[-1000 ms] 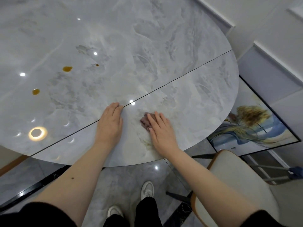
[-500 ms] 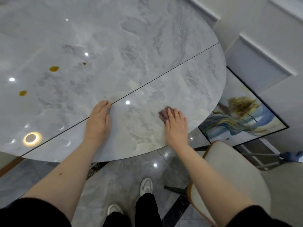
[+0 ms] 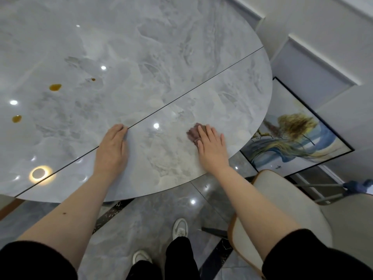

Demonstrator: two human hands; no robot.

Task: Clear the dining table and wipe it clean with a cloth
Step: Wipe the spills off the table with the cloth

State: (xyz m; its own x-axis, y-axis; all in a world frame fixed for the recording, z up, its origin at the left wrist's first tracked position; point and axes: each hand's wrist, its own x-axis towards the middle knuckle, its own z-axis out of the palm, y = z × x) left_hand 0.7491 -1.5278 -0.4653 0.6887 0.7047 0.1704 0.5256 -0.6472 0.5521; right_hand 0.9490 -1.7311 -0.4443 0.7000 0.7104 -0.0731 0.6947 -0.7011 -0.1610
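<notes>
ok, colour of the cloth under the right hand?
Dusty pinkish-brown cloth, pressed flat under the right hand; head view.

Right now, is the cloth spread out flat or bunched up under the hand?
Bunched up. The cloth shows as a small crumpled lump beside the fingers of the flat right hand that presses it onto the table.

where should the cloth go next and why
Probably slide the cloth under the right hand leftward across the seam toward the amber spots, which remain unwiped on the table; the left hand braces flat.
</notes>
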